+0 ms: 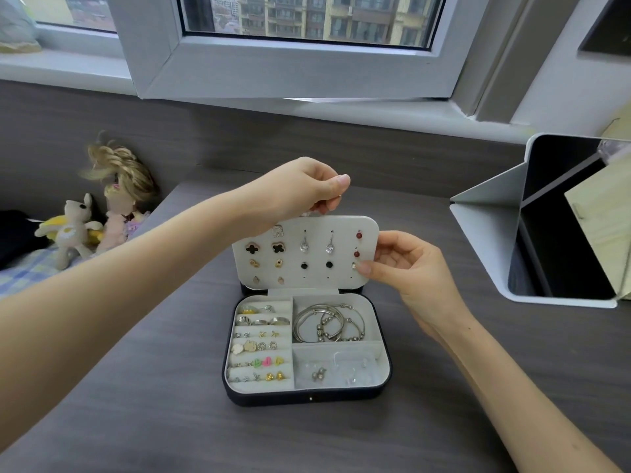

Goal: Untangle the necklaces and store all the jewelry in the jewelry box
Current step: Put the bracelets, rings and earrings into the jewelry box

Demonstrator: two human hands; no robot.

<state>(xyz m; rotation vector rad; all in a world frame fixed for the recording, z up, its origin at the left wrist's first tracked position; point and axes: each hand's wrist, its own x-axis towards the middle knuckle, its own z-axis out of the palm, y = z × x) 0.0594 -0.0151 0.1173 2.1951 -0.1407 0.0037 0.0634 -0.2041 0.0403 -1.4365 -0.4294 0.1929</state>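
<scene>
A dark jewelry box lies open on the desk in front of me. Its white earring panel stands upright and carries several pairs of studs and drop earrings. My left hand reaches over the panel's top edge with thumb and fingers pinched together; I cannot tell what it pinches. My right hand pinches the panel's right edge beside a small stud. In the tray, silver bangles fill the upper right compartment, rings and studs sit in the left slots, and small pieces lie at the lower right. No necklace is visible.
The box sits on a dark wood-grain desk. A white-framed tablet or mirror stand stands at the right. A doll and a plush toy lie at the left on a bed. An open window sash overhangs the desk's back.
</scene>
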